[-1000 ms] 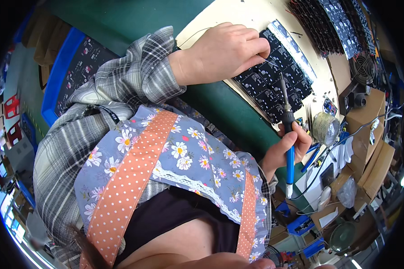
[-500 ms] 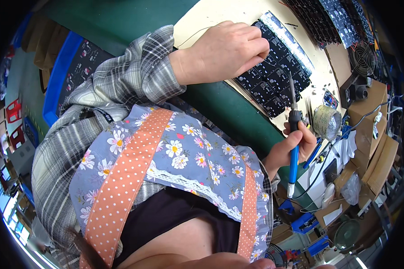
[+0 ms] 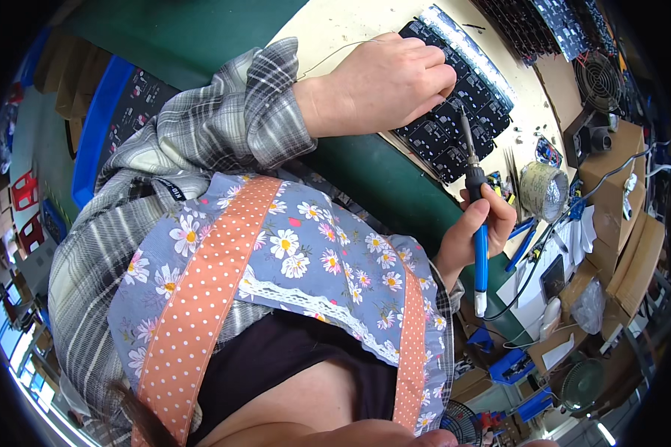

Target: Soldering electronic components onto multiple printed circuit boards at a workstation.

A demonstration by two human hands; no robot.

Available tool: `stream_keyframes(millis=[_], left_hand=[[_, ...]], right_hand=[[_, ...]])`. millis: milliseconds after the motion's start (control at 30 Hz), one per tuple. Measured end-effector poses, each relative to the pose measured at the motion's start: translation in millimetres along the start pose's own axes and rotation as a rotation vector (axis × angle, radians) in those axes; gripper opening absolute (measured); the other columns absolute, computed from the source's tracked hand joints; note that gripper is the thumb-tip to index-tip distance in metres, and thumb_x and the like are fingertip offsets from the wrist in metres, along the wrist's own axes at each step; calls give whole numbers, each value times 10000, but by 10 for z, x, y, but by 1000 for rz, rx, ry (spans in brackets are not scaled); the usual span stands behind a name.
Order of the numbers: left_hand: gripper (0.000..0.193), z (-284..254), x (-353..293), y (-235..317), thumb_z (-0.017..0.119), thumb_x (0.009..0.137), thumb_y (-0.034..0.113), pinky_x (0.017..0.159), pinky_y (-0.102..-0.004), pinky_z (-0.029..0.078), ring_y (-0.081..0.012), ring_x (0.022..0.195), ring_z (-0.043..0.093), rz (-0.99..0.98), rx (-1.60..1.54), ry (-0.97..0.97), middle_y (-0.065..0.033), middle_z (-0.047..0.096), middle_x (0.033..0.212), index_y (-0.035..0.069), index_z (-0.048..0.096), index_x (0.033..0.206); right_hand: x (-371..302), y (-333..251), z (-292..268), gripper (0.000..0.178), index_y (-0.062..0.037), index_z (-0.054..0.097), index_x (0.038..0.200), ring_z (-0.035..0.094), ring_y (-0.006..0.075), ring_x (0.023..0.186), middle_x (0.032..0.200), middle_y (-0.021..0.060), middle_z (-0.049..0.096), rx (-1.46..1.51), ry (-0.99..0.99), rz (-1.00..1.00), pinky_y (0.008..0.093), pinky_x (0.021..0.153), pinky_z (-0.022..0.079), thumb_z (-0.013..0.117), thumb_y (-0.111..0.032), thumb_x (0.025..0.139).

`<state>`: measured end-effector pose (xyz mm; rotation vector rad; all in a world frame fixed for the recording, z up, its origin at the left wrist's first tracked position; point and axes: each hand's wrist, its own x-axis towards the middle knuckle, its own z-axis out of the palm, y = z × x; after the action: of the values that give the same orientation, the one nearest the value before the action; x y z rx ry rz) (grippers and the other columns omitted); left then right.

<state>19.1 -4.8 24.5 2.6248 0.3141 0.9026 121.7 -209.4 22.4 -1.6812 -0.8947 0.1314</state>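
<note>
My right hand (image 3: 484,227) grips a soldering iron (image 3: 479,261) with a blue handle and a black collar. Its metal tip points up and away, over a panel of black circuit boards (image 3: 455,134). My left hand (image 3: 384,86) is closed above the panel's left part, its fingertips turned down and hidden. A thin wire (image 3: 328,56) loops out behind that hand and seems to run into the closed fingers. Along the panel's far right edge lies a shiny silvery strip (image 3: 466,52). Whether the iron's tip touches a board cannot be made out.
Right of the panel stand a tape-wrapped round tin (image 3: 543,192), tweezers (image 3: 512,167) and blue-handled tools (image 3: 520,249). Stacked boards (image 3: 518,30) and a small fan (image 3: 598,80) sit farther back, with cardboard boxes (image 3: 611,171) at right. A blue bin (image 3: 97,141) holds boards at left.
The soldering iron's tip has moved left and slightly up across the panel, toward my left hand. My left hand has shifted slightly right relative to the boards, still closed.
</note>
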Motion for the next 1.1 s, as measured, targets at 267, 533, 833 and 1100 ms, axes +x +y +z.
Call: stream_keyframes(millis=[267,533,833,1100], left_hand=[[112,68,16,8,642,744,129,685,-324,440,-202,758,560,2,20,-26,-22,534,766,93,546,790],[123,-78,-49,-16,659,753,89,589,-318,451,-218,684,549,-27,-175,142,-33,532,771,78,563,830],[106,-155,-123,-63,675,740,130,612,-303,436,-198,673,559,-74,-91,86,-19,557,722,104,595,804],[85,-45,-12,23,659,753,133,614,-302,449,-191,682,559,20,-59,86,-9,557,742,105,588,791]], right_hand=[[16,-9,-24,163,8,568,957,589,160,733,836,108,600,-73,-29,-32,270,675,493,574,-111,845],[1,-117,-56,163,9,559,964,587,157,708,826,111,585,-40,-4,-6,256,655,488,566,-107,850],[-12,244,-683,251,13,498,986,567,150,701,788,114,584,-293,782,-102,235,624,454,458,-229,930],[-118,217,-486,195,30,512,949,546,162,611,784,132,553,-163,412,-51,250,538,441,476,-147,876]])
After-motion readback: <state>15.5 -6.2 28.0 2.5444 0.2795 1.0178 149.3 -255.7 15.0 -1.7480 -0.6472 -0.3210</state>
